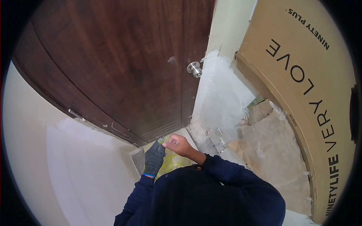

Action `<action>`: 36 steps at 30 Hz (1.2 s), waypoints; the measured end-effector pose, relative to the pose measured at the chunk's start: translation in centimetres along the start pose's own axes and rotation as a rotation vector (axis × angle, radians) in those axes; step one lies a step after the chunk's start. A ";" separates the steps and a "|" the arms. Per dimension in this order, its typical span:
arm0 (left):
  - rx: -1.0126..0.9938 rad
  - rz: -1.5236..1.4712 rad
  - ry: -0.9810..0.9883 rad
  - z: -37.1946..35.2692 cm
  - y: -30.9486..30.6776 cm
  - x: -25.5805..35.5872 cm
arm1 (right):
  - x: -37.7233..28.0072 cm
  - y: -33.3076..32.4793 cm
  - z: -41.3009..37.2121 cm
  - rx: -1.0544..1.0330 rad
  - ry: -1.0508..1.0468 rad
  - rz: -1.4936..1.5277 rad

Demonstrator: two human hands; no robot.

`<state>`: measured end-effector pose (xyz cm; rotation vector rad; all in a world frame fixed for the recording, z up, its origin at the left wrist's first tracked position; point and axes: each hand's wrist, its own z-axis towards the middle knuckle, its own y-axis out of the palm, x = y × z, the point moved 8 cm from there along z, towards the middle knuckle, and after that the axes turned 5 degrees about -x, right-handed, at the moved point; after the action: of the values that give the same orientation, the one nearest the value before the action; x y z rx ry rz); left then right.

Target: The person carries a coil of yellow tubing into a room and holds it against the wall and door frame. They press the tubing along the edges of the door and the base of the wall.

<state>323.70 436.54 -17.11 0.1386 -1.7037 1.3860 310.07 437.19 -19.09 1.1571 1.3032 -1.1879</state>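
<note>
My left hand (154,158) wears a dark grey knitted glove with a blue cuff edge. Its fingers are closed around a small object (161,140) that looks pale and greenish, too small to identify. Bare and ungloved, my right hand (177,145) is beside it, fingers curled in a pinch at the same spot. Whether the right fingers grip the small thing or something else cannot be made out. Both hands are low in front of the brown wooden door (113,71), above a floor covering with yellow marks (175,161).
The door has a round metal knob (194,69). A large printed cardboard sheet (298,86) stands at the right, with brown paper (271,150) on the floor beside it. Pale walls (86,165) flank the door. Small debris (221,141) lies near the right wall.
</note>
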 end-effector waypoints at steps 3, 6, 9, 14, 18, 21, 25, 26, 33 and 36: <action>0.012 0.142 0.046 0.2 0.4 -0.3 | 0.7 0.4 0.4 0.014 0.030 0.015; 0.054 0.184 0.043 1.0 1.0 -0.3 | 1.2 0.1 0.5 0.075 0.063 -0.101; 0.095 0.244 0.046 1.2 1.5 -0.3 | 1.9 -0.4 0.3 0.084 0.118 -0.177; 0.074 0.255 0.127 1.2 2.4 -1.2 | 5.3 0.4 0.7 0.082 0.155 -0.057; 0.118 0.311 0.251 0.9 3.5 -1.3 | 4.7 0.4 0.1 0.048 0.146 -0.122; 0.009 0.321 0.250 1.4 4.7 -0.8 | 7.5 -0.1 0.6 0.077 0.120 0.003; 0.228 0.142 0.329 1.0 3.3 0.5 | 6.5 -0.1 0.6 0.043 0.145 0.114; 0.156 0.169 0.297 1.1 3.7 0.1 | 5.8 -0.4 0.5 0.069 0.138 0.120; -0.085 0.232 -0.356 -7.2 12.1 -20.4 | -13.2 2.4 -1.7 0.074 -0.352 -0.366; 0.166 0.162 -0.324 -9.6 9.9 -21.3 | -11.6 -3.5 -0.2 0.116 -0.086 0.004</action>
<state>335.71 438.92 -39.39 0.3403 -1.8938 1.6992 307.20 436.79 -7.34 1.1779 1.1801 -1.3110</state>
